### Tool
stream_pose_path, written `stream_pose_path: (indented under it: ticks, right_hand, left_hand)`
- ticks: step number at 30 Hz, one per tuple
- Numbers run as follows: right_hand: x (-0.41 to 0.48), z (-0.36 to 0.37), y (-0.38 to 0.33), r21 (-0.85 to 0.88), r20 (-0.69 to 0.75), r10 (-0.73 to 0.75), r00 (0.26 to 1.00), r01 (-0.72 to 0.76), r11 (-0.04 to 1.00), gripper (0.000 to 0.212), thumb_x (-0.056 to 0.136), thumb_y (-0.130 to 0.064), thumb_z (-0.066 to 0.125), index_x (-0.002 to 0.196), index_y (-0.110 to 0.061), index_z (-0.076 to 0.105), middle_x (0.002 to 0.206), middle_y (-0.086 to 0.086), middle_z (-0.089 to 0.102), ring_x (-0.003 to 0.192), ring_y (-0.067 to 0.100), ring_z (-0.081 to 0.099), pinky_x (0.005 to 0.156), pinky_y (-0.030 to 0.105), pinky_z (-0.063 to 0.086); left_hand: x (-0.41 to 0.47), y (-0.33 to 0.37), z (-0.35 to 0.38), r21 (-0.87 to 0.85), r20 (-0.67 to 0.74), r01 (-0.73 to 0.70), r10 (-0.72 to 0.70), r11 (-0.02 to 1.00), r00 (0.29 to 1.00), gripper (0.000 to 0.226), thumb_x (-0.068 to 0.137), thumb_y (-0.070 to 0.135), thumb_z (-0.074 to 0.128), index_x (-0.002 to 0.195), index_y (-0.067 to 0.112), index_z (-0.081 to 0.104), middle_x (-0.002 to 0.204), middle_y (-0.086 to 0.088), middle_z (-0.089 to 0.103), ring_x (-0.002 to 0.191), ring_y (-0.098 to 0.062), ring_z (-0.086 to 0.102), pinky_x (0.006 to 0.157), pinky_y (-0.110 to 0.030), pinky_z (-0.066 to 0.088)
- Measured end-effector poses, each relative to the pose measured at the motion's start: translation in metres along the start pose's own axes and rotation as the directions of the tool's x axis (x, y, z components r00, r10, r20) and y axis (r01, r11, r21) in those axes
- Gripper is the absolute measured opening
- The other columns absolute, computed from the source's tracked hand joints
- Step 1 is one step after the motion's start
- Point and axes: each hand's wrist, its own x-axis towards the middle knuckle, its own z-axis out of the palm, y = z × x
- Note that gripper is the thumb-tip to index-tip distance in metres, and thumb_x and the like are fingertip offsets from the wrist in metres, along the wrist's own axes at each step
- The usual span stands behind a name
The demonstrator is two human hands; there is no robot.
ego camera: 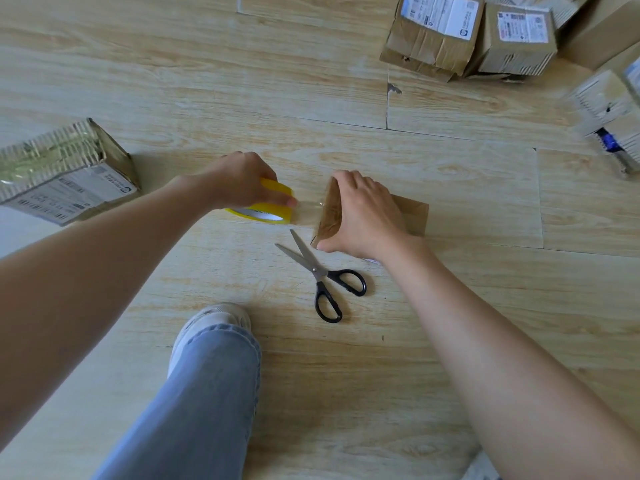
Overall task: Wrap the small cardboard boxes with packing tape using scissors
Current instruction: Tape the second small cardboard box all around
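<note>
L hand: fingers curled over the yellow roll of clear packing tape, gripping it from above, roll low over the pale wood-plank floor. R hand: clamped over the small brown cardboard box, thumb at the near lower corner, fingers across the top. The box stands on the floor approx. centre of view. A short clear strip of tape runs from the roll to the box's left face, so the step in hand is judged to be paying out tape and laying it round the box. Procedure: hold strip taut and square to the box edge; press box down w/ R hand so it cannot skid; turn the box, not the roll, to avoid creases; smooth each face before starting the next. The steel scissors with black loop handles lie just beside the box, blades apart, tips toward it, handy for the cut. Further out: a labelled corrugated box at far left, a group of labelled boxes upper right, and more at the right edge (blurred).
</note>
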Motion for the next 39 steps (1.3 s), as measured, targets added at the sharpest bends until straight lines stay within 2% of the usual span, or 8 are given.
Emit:
stream_pose_path:
  ticks: [9, 13, 16, 25, 29, 32, 35, 39]
  right_hand:
    - [-0.008, -0.016, 0.006, 0.213, -0.054, 0.0, 0.999, 0.011, 0.977, 0.103, 0.053, -0.047, 0.09, 0.136, -0.017, 0.037, 0.127, 0.0, 0.05, 0.108, 0.019, 0.044, 0.092, 0.026, 0.029]
    - [-0.019, -0.037, 0.016, 0.351, -0.069, 0.035, 0.997, -0.008, 0.936, 0.102, 0.054, -0.041, 0.091, 0.137, -0.022, 0.035, 0.129, -0.008, 0.046, 0.109, 0.007, 0.037, 0.113, 0.049, 0.026]
    - [-0.029, -0.044, 0.02, 0.462, -0.046, 0.029, 0.999, -0.005, 0.887, 0.099, 0.057, -0.037, 0.091, 0.136, -0.03, 0.032, 0.135, -0.013, 0.04, 0.134, 0.019, 0.034, 0.114, 0.057, 0.022]
    - [-0.034, -0.035, 0.037, 0.706, -0.102, 0.09, 0.991, 0.008, 0.708, 0.102, 0.049, -0.037, 0.093, 0.132, -0.03, 0.034, 0.121, -0.011, 0.053, 0.114, 0.009, 0.053, 0.098, 0.03, 0.045]
    - [-0.032, -0.031, 0.056, 0.759, -0.111, 0.058, 0.992, 0.047, 0.649, 0.102, 0.052, -0.023, 0.095, 0.135, -0.019, 0.035, 0.129, -0.005, 0.051, 0.12, 0.008, 0.05, 0.099, 0.02, 0.038]
    - [-0.039, -0.031, 0.065, 0.78, -0.065, 0.027, 0.998, 0.034, 0.625, 0.106, 0.05, -0.036, 0.092, 0.137, -0.029, 0.032, 0.134, -0.019, 0.044, 0.125, -0.005, 0.044, 0.1, 0.009, 0.033]
    - [-0.05, -0.03, 0.074, 0.792, -0.042, 0.042, 0.998, 0.008, 0.611, 0.109, 0.047, -0.044, 0.088, 0.139, -0.031, 0.03, 0.136, -0.023, 0.041, 0.128, -0.006, 0.041, 0.103, 0.01, 0.032]
    - [-0.058, -0.028, 0.084, 0.789, -0.031, 0.055, 0.998, -0.009, 0.614, 0.106, 0.053, -0.023, 0.094, 0.138, -0.035, 0.032, 0.136, -0.011, 0.045, 0.122, -0.004, 0.047, 0.096, 0.009, 0.039]
  left_hand:
    - [-0.016, -0.002, -0.013, -0.155, 0.034, -0.009, 0.014, 0.988, 0.999, 0.055, 0.059, 0.072, 0.068, 0.054, 0.019, 0.055, 0.049, 0.008, 0.043, 0.053, -0.012, 0.042, 0.051, -0.027, 0.03]
    - [-0.037, 0.001, -0.049, -0.351, 0.014, -0.156, 0.171, 0.923, 0.985, 0.05, 0.061, 0.058, 0.068, 0.059, 0.008, 0.058, 0.054, 0.0, 0.042, 0.059, -0.018, 0.039, 0.058, -0.031, 0.026]
    - [-0.048, 0.01, -0.073, -0.371, 0.021, -0.214, 0.238, 0.904, 0.971, 0.042, 0.061, 0.06, 0.062, 0.051, 0.021, 0.054, 0.056, 0.003, 0.035, 0.058, -0.014, 0.034, 0.059, -0.033, 0.023]
    - [-0.042, 0.014, -0.084, 0.211, -0.182, -0.151, 0.19, 0.966, 0.965, 0.054, 0.078, 0.062, 0.064, 0.057, 0.013, 0.055, 0.05, -0.004, 0.05, 0.051, -0.018, 0.047, 0.051, -0.026, 0.032]
    - [-0.042, 0.017, -0.085, 0.148, -0.197, -0.124, 0.152, 0.981, 0.969, 0.061, 0.059, 0.076, 0.054, 0.058, 0.014, 0.06, 0.051, -0.006, 0.05, 0.049, -0.012, 0.047, 0.047, -0.026, 0.031]
    - [-0.037, 0.025, -0.085, 0.087, -0.204, -0.132, 0.147, 0.987, 0.968, 0.058, 0.052, 0.079, 0.055, 0.061, 0.022, 0.065, 0.053, 0.0, 0.053, 0.058, -0.004, 0.052, 0.047, -0.025, 0.034]
    - [-0.033, 0.029, -0.077, 0.039, -0.189, -0.13, 0.135, 0.991, 0.973, 0.046, 0.057, 0.074, 0.063, 0.063, 0.03, 0.068, 0.058, 0.002, 0.058, 0.06, -0.008, 0.055, 0.052, -0.025, 0.04]
    - [-0.027, 0.035, -0.064, 0.011, -0.138, -0.133, 0.133, 0.991, 0.981, 0.033, 0.067, 0.061, 0.07, 0.063, 0.029, 0.069, 0.057, 0.005, 0.058, 0.06, -0.008, 0.054, 0.056, -0.025, 0.042]
